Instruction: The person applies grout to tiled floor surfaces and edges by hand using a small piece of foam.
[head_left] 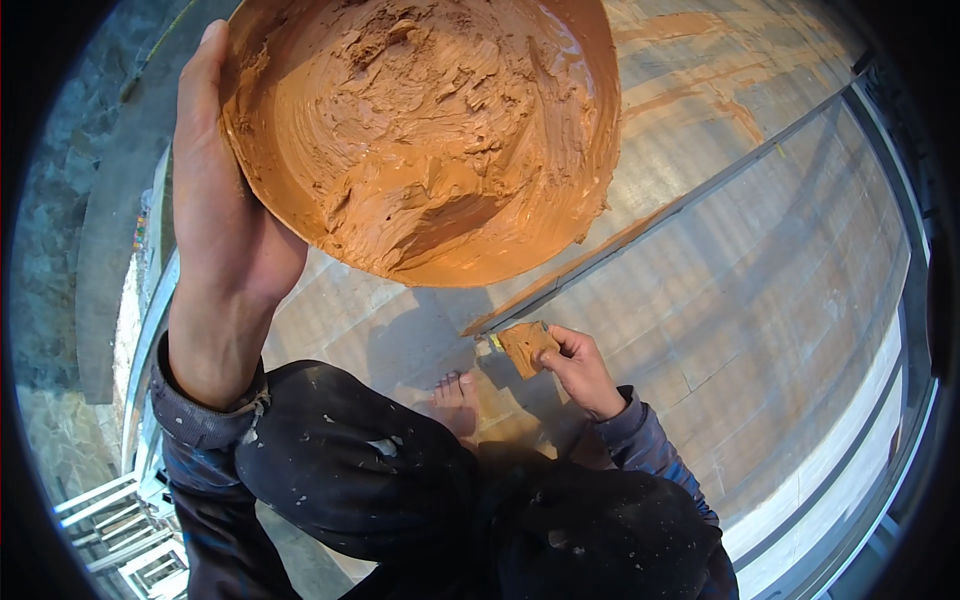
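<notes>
My left hand [225, 190] grips a round bowl [480, 272] from its left side, thumb up along the wall, holding it tilted above my knees. Thick orange-brown paste [420, 140] fills much of it, with ridges and a scooped hollow near the front. Lower down, my right hand [582, 372] pinches a small, flat, square scraper [524, 350] coated in the same colour. The scraper is over the near end of a dark straight seam [640, 232] in the tiled surface; whether it touches cannot be made out.
Orange smears [690, 95] mark the tiles at the far right. My bare foot [456, 398] rests on the tiled surface [760, 270] below the bowl. A raised metal-like edge [905, 250] curves along the right. White slatted frames [125, 530] stand at the lower left.
</notes>
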